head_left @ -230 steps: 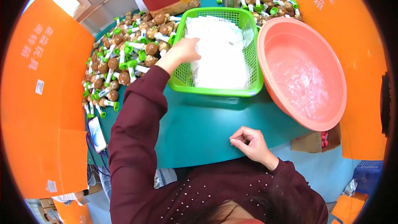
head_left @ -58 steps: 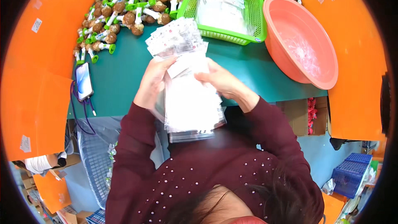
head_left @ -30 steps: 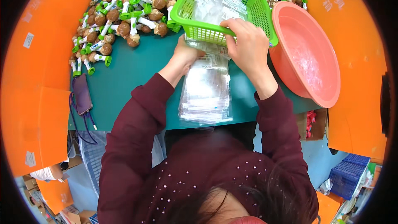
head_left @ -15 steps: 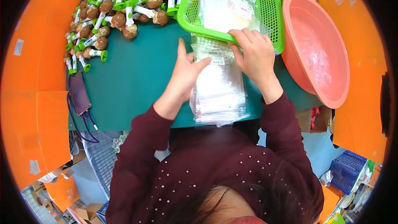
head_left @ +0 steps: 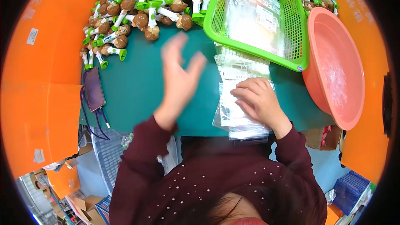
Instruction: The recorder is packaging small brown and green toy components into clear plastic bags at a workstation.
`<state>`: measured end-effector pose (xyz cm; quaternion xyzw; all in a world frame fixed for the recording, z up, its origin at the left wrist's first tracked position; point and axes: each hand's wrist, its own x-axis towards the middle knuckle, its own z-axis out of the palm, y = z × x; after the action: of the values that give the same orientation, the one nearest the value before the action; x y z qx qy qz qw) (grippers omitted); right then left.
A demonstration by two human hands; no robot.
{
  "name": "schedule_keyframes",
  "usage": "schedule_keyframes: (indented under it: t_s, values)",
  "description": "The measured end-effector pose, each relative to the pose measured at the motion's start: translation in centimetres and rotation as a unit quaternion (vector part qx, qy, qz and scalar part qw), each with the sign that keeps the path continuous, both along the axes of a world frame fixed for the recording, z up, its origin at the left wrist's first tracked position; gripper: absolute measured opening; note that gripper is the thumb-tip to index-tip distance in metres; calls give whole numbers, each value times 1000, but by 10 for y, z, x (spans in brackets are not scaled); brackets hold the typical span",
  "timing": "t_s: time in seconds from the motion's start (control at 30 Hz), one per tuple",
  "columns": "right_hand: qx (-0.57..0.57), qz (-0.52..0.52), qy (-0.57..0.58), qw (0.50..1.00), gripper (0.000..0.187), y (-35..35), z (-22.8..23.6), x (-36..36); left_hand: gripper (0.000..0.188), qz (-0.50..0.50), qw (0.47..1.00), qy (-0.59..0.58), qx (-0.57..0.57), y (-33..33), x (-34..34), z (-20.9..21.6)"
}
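Table (head_left: 137, 96): green. Basket (head_left: 250, 50): green mesh, overlapping the bag stack (head_left: 226, 108) — a shove could skew both. Bag stack: clear, apparently overhanging the table's near edge; a nudge could spill it. Right hand (head_left: 260, 101): grip curled on it, pinch unclear. Left hand (head_left: 179, 77): grip spread, empty.

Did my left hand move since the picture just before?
Yes: against the toys, which stayed put, the left hand moved left, away from the bags.

The bags (head_left: 227, 105) look like glossy clear plastic, the tabletop (head_left: 141, 87) smooth with a soft sheen, the basket (head_left: 258, 52) and basin (head_left: 329, 33) plastic, the sleeves (head_left: 143, 146) matt cloth.
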<state>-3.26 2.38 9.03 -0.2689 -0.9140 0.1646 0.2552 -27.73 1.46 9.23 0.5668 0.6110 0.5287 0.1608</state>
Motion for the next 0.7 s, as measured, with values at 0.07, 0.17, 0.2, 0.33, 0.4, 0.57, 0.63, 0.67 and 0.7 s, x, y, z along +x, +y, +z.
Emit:
schedule_keyframes:
  t_s: [0.07, 0.17, 0.2, 0.33, 0.4, 0.57, 0.63, 0.67, 0.7]
  values:
    - [-8, 2, 12, 1000, 26, 2, -1, -1, 56, 187, 956, 218, 64, 45, -53, -3]
    - [-8, 17, 19, 1000, 25, 2, 0, -1, 53, 198, 931, 305, -42, 68, -98, -4]
    - [-12, 23, 24, 999, 25, 2, 1, -1, 48, 179, 927, 324, -57, 69, -104, -9]
    - [-30, 41, 28, 998, 41, 8, 5, 9, 37, -1, 968, 240, -74, 54, -89, 12]
    - [-67, 16, 81, 994, 51, 5, 15, 9, 33, -157, 940, 297, -61, 33, -75, 35]
    - [-283, -19, 176, 943, 71, -15, 60, -16, 34, -340, 889, 306, 12, -13, -28, 86]
    - [-222, 17, 150, 963, 56, -10, 54, -27, 30, -407, 874, 265, 24, -12, -13, 92]
    - [-239, 11, 155, 959, 50, -10, 52, -29, 30, -406, 873, 268, 27, -5, -19, 93]
    - [-235, 11, 156, 959, 50, -9, 55, -30, 29, -428, 865, 258, 33, 9, -26, 94]
